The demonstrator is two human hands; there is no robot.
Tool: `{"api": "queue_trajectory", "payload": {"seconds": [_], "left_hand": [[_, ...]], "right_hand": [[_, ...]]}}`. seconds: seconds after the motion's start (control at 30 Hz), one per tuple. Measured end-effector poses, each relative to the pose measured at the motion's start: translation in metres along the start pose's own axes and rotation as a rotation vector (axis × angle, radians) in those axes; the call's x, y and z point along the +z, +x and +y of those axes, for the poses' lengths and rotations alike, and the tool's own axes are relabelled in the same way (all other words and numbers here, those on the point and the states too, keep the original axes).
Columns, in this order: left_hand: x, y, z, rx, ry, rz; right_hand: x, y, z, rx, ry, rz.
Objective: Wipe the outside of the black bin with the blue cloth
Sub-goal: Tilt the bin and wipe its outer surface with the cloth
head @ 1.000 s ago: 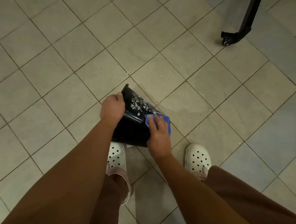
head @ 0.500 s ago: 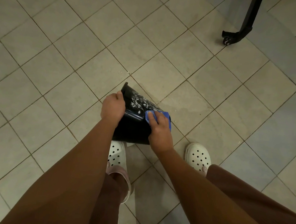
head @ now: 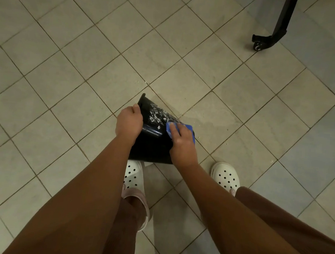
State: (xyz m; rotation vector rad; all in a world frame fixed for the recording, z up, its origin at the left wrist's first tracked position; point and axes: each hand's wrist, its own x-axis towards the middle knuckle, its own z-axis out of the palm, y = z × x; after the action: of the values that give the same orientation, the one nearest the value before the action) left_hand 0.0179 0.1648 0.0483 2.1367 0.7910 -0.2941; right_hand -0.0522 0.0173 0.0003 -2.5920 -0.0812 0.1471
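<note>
The black bin (head: 151,145) lies tilted on the tiled floor in front of my feet, its far end pointing up-left. White specks and smears cover its upper side. My left hand (head: 128,122) grips the bin's left edge near the far end. My right hand (head: 182,142) presses the blue cloth (head: 190,129) flat against the bin's right side, just below the white smears. Most of the cloth is hidden under my fingers.
My two white clogs (head: 133,175) (head: 226,175) stand just behind the bin. A black wheeled stand leg (head: 270,38) is at the upper right. A damp patch (head: 212,117) darkens the tile right of the bin. Open tiled floor lies all around.
My right hand with the cloth has slid a little up the bin's side toward the white smears. The left hand and the bin have stayed put.
</note>
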Motion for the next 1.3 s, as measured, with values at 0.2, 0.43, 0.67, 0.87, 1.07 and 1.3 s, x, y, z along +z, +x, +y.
{"api": "queue_trajectory", "payload": {"seconds": [0.2, 0.43, 0.67, 0.87, 1.07, 1.3], "left_hand": [[-0.001, 0.001, 0.0, 0.003, 0.025, -0.011], [0.001, 0.002, 0.0, -0.006, 0.001, -0.017], [0.002, 0.003, 0.001, -0.021, 0.013, -0.006], [0.003, 0.001, -0.001, -0.044, -0.046, 0.001], [0.002, 0.001, -0.001, -0.049, -0.089, 0.001], [0.002, 0.0, 0.0, -0.028, -0.068, -0.011]], "right_hand": [[0.01, -0.028, -0.006, 0.086, -0.023, -0.021], [0.0, 0.0, -0.013, -0.029, -0.013, 0.016], [0.008, -0.027, -0.014, 0.035, -0.013, -0.019], [0.003, -0.002, -0.013, -0.089, -0.019, 0.011], [0.005, -0.016, -0.021, 0.032, -0.04, -0.004], [0.002, 0.005, -0.023, -0.136, -0.015, 0.04]]}}
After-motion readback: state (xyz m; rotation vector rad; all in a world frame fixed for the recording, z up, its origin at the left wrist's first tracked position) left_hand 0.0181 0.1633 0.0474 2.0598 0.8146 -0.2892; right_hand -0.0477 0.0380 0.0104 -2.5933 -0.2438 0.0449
